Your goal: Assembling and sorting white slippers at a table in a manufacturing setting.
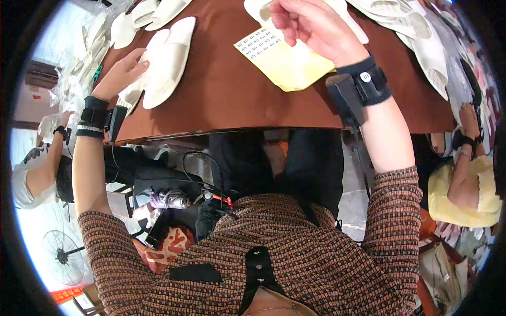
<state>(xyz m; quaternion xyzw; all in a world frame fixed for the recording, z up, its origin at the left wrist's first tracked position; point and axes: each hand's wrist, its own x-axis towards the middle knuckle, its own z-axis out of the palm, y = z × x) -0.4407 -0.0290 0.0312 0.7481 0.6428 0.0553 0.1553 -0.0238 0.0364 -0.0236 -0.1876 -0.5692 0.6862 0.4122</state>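
A pair of white slippers (168,66) lies on the brown-covered table (226,100) to the left. Over the edge of this pair reaches my left hand (124,73), thumb and forefinger apart, nothing gripped between them. My right hand (319,29) is above a yellow sheet of printed stickers (298,68), its fingers curled in. Whether something small sits in those fingers I cannot make out. Just beyond the sheet, another white slipper (255,9) is partly hidden by the right hand. Both wrists wear black straps with small devices.
More white slippers (126,29) lie at the far left, and others (429,58) line the right side. Clear plastic bags (74,68) crowd the left edge. Co-workers' arms show on the left (47,163) and right (464,179). A fan (62,256) stands lower left.
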